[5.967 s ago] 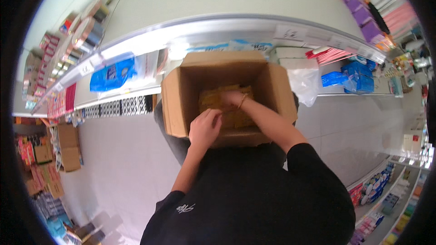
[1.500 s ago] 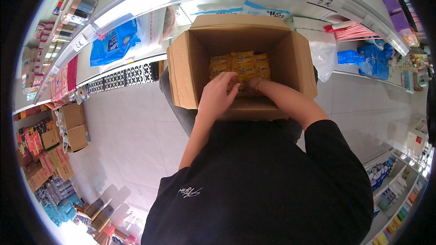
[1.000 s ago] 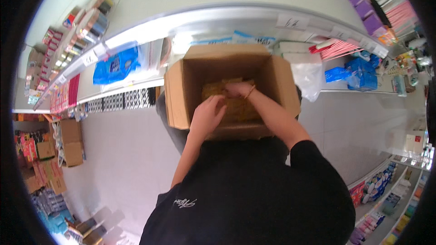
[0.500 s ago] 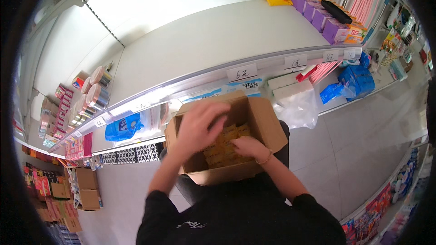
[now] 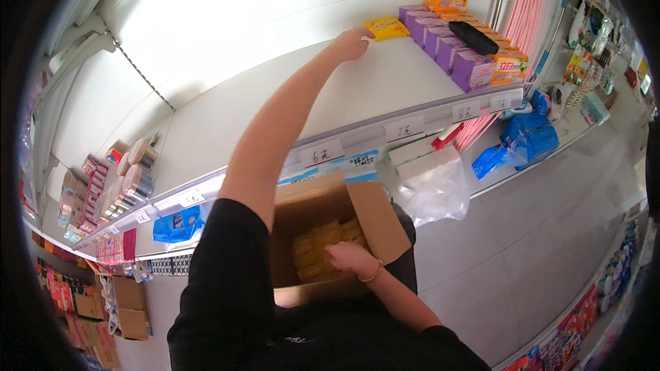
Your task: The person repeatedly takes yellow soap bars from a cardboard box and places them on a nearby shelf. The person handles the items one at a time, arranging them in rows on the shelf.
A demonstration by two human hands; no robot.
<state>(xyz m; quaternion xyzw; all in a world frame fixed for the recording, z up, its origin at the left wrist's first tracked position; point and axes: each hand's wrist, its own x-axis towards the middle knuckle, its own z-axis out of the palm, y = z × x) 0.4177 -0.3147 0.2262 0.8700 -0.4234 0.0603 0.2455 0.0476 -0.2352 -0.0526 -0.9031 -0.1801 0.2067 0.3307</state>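
My left hand [image 5: 353, 43] reaches far over the upper white shelf [image 5: 227, 113]. Its fingertips are at the left end of a yellow packet [image 5: 386, 28] that lies flat there; the fingers look stretched out, not wrapped round it. Between my body and the shelf stands an open cardboard box [image 5: 379, 223] with several yellow packets [image 5: 313, 251] inside. Down in this box, my right hand [image 5: 353, 260] has its fingers closed at the edge of one packet. My left arm covers the box's left side.
Purple boxes [image 5: 473, 71] and orange packs [image 5: 509, 65] stand in rows right of the yellow packet, a black pouch [image 5: 474, 37] on top. Jars [image 5: 139, 180] fill the shelf's left end. Below are a clear plastic bag [image 5: 440, 189] and a blue package [image 5: 533, 139].
My left hand has left the space above the box and stretched up and away to the yellow packet on the shelf. My right hand stays in the box. The view has shifted.
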